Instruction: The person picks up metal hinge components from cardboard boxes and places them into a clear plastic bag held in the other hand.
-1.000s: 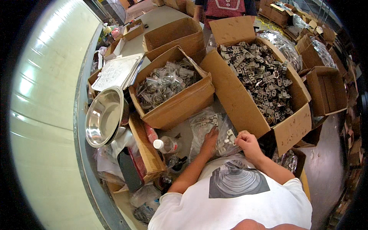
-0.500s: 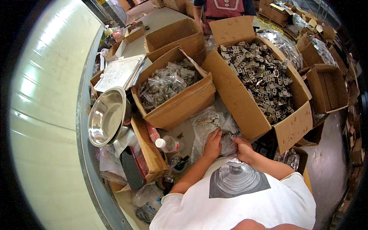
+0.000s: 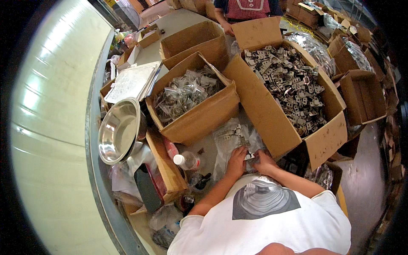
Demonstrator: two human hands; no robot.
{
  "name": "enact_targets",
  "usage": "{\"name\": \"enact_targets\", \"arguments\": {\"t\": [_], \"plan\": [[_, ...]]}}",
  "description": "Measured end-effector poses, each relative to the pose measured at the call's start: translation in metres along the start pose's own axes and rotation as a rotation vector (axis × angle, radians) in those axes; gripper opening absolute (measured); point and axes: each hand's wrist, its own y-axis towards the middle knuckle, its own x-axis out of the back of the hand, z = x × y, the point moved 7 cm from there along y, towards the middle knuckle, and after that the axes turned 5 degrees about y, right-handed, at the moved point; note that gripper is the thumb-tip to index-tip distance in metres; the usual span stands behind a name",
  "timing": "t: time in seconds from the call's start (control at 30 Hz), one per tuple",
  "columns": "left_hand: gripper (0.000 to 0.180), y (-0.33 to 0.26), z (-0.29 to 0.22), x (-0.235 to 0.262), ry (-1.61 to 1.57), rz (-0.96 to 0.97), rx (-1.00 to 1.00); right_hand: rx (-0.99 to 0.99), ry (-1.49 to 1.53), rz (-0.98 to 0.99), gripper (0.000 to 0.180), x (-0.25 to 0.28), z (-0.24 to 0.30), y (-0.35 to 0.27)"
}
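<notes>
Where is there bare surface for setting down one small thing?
Most room: grey tabletop beyond the open brown cardboard box behind the bagged metal parts. A smaller patch lies between the white-capped clear bottle and the clear plastic bag. Around the left hand and right hand it is crowded.

right hand (image 3: 264, 163) nearer left hand (image 3: 236, 162)

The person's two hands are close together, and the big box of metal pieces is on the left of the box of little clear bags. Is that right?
Not quite: the big box of metal pieces is on the right of the box of little clear bags, as the head view shows. The person's left hand and right hand are close together.
</notes>
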Motion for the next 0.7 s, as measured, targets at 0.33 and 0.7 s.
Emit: {"name": "enact_targets", "arguments": {"t": [0.33,0.7], "plan": [[0.052,0.003,-0.009,0.007,0.058,0.011,-0.052,-0.037,0.145,0.252,0.03,-0.024,-0.026,0.035],[0.052,0.01,-0.023,0.009,-0.064,0.012,0.019,0.125,-0.152,-0.043,0.055,-0.024,0.013,0.046]]}}
